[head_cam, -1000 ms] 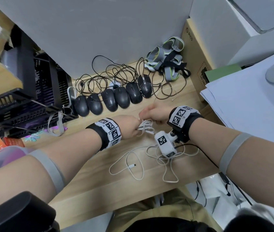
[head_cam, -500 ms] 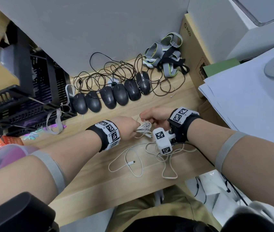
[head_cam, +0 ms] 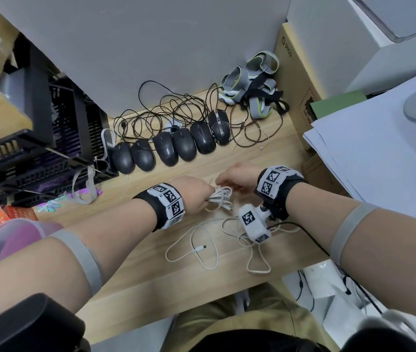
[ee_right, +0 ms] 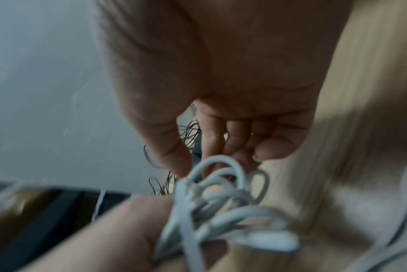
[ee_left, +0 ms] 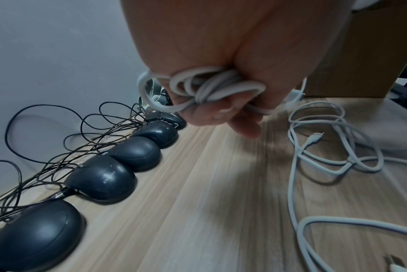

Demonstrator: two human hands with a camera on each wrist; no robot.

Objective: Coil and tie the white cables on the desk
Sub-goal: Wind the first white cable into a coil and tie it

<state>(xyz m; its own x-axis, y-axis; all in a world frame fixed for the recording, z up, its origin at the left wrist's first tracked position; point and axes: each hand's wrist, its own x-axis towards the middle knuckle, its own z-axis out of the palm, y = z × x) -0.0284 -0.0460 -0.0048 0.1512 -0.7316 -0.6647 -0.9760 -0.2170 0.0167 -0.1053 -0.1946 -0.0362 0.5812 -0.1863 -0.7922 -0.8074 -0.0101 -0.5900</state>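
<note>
My left hand (head_cam: 205, 196) grips a coiled bundle of white cable (head_cam: 221, 196) just above the wooden desk (head_cam: 151, 270). In the left wrist view the coil (ee_left: 212, 88) is wrapped in the curled fingers (ee_left: 221, 112). My right hand (head_cam: 221, 181) is right beside the coil, fingertips down at its top loop; the right wrist view shows its fingers (ee_right: 212, 139) over the blurred coil (ee_right: 221, 202). Whether they pinch anything is hidden. Loose white cables (head_cam: 194, 250) lie nearer the front edge, under the right wrist.
Several black mice (head_cam: 169, 151) sit in a row behind the hands, with tangled black cords (head_cam: 176, 110). Grey straps (head_cam: 252, 82) and a cardboard box (head_cam: 295, 72) stand at the back right, papers (head_cam: 379, 161) on the right, black trays (head_cam: 36, 161) on the left.
Both hands have stayed at the coil, and the left hand keeps its grip. The right hand's fingers have shifted slightly at the coil's top and are blurred.
</note>
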